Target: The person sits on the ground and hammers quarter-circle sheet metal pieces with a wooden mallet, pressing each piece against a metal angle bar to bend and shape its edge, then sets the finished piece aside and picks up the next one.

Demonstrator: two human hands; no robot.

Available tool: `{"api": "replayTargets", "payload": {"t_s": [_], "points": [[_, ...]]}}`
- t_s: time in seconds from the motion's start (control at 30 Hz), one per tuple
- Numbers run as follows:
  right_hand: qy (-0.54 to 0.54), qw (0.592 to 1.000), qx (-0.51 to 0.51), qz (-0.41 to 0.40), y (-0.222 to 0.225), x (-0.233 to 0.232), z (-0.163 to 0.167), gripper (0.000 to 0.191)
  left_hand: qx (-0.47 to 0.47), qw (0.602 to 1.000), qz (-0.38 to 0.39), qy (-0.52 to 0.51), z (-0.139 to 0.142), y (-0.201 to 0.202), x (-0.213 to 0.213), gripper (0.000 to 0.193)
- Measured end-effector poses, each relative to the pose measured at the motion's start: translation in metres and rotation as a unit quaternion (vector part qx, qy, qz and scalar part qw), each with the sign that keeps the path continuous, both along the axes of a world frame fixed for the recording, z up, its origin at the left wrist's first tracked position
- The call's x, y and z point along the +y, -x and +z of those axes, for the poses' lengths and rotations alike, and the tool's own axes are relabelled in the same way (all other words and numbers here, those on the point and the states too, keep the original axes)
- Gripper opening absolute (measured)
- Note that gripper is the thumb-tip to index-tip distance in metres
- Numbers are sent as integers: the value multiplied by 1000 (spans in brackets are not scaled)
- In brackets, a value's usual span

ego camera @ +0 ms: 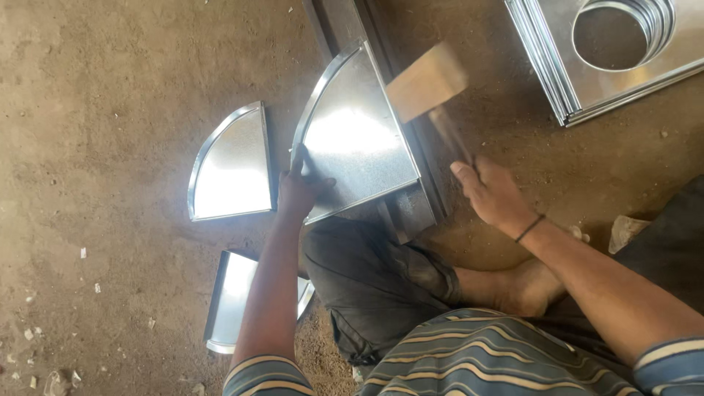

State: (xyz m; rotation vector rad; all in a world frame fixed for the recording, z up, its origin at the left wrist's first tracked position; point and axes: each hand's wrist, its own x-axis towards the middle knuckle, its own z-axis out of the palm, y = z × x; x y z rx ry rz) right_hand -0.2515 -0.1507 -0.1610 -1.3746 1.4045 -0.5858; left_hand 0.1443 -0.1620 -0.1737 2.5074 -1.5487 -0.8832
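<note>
**Apprentice:** Quarter-round sheet-metal tray (356, 136), that is the piece in hand? It lies on the dirt floor (95, 147) just beyond the folded knee (367, 286), its right straight edge resting along the dark steel bar (411, 183).

**Smith:** Yes. Start near: the left hand (299, 192) is closed on the tray's near-left corner, thumb lying across the top face, fingers tucked round the edge. That grip should press the sheet flat so the edge stays seated on the bar and does not bounce.

**Apprentice:** And the right hand (493, 192)?

**Smith:** Wrapped tight round the handle of the wooden mallet (427, 81), which is blurred in swing above the tray's right edge. I judge the blows want to land square on the flange where the bar backs it (a tilted face would likely dent the bright middle). Short, even strokes, walking along the edge, look best.

**Apprentice:** What could go wrong?

**Smith:** The thumb sits near the line of strikes at the near end, so keeping it back seems wise. The bare foot (524, 290) is close to the bar too.

**Apprentice:** Other pieces?

**Smith:** A rectangular tray (231, 293) near left, partly behind the forearm; a second quarter-round tray (233, 165) just left of the worked one; far right, a stack of square plates with round holes (631, 55).
</note>
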Motion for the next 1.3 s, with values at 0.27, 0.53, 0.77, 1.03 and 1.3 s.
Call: {"api": "replayTargets", "payload": {"t_s": [0.27, 0.53, 0.77, 1.03, 1.3], "points": [[178, 954, -230, -77, -13, -2, 14, 48, 15, 1000, -9, 12, 7, -2, 1, 113], [60, 939, -319, -117, -17, -34, 22, 46, 18, 1000, 12, -6, 14, 1, 4, 111], [-2, 999, -34, 20, -31, -60, 7, 53, 18, 1000, -21, 5, 9, -6, -5, 115], [40, 982, -176, -60, -43, -76, 13, 56, 1, 1000, -12, 0, 13, -3, -8, 113], [149, 918, -342, -133, -51, -97, 27, 51, 83, 995, 46, -22, 25, 5, -10, 112]]}}
